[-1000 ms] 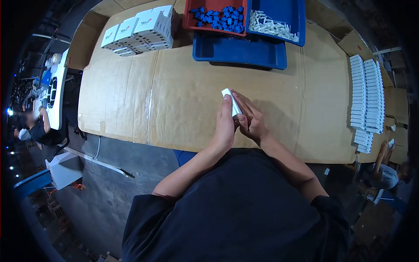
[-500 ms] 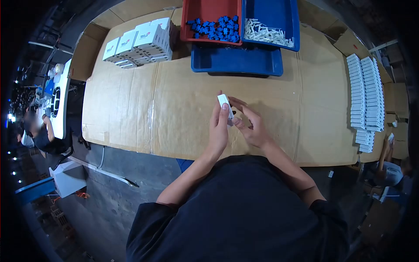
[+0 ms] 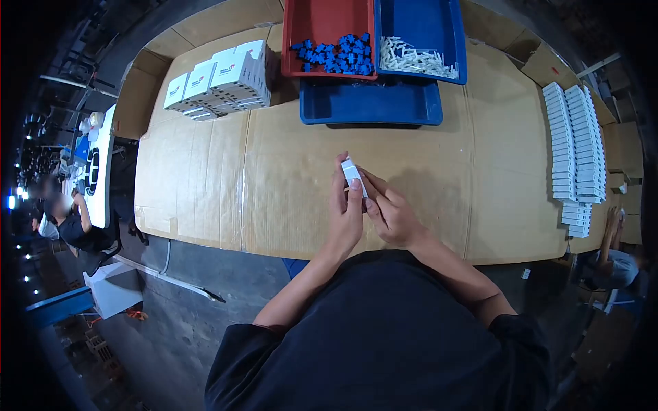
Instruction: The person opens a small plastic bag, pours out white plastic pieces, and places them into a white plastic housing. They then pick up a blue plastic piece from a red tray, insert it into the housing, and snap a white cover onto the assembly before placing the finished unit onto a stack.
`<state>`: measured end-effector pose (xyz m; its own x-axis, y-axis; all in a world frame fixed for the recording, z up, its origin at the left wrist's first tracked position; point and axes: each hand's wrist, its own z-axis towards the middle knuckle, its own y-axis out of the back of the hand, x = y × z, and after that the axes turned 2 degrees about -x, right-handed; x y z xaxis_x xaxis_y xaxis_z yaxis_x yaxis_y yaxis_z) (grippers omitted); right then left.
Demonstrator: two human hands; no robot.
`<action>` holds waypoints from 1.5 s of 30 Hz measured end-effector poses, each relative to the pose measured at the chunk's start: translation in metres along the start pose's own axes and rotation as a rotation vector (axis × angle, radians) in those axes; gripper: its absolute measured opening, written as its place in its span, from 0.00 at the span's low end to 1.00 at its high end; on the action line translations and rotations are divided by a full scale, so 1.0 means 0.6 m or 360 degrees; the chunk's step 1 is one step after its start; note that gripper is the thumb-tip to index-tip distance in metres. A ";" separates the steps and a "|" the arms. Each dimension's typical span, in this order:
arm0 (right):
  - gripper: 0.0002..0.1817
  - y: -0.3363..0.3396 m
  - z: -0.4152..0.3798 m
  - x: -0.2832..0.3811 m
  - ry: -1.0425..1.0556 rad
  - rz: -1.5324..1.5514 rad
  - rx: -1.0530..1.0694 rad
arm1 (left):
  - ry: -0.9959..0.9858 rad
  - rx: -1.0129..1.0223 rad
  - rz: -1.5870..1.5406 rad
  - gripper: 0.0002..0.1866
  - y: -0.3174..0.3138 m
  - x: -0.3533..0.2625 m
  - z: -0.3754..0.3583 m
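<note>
Soft shadows (image 3: 426, 179) lie on the moderately lit cardboard (image 3: 301, 195). Lamps (image 3: 11, 201) glare at far left; edges bend and fade to black.

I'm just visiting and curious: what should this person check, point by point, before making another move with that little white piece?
1. White piece gripped by left hand: ok.
2. Right hand at the piece too: ok.
3. A hand free for something else: not ok, both are occupied.
4. Blue parts inside the red tray: ok.
5. White boxes at left stacked upright: ok.
6. Piece's underside sound: cannot tell, hidden.
</note>
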<state>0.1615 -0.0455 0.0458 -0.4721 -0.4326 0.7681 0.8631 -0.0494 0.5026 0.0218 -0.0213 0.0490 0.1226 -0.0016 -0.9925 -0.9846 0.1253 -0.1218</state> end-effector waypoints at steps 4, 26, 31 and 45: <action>0.25 -0.003 -0.001 0.000 0.0032 0.0020 -0.0043 | 0.0017 0.0035 0.0061 0.33 0.000 -0.013 -0.005; 0.26 0.016 0.020 0.001 -0.0924 0.0999 -0.0206 | -0.0465 0.0109 0.0172 0.45 0.018 0.012 0.011; 0.30 0.042 0.040 0.037 -0.1332 0.1278 0.0029 | -0.0526 0.0244 0.0259 0.55 0.013 0.022 0.010; 0.25 0.002 0.046 0.064 -0.1084 0.1432 -0.0290 | -0.0957 -0.0033 0.0621 0.61 -0.001 0.013 0.039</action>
<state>0.1398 -0.0373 0.0869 0.3791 0.1982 0.9039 0.9245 -0.1225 -0.3610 0.0261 0.0019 0.0416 -0.1976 0.5872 -0.7849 -0.9720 -0.0137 0.2345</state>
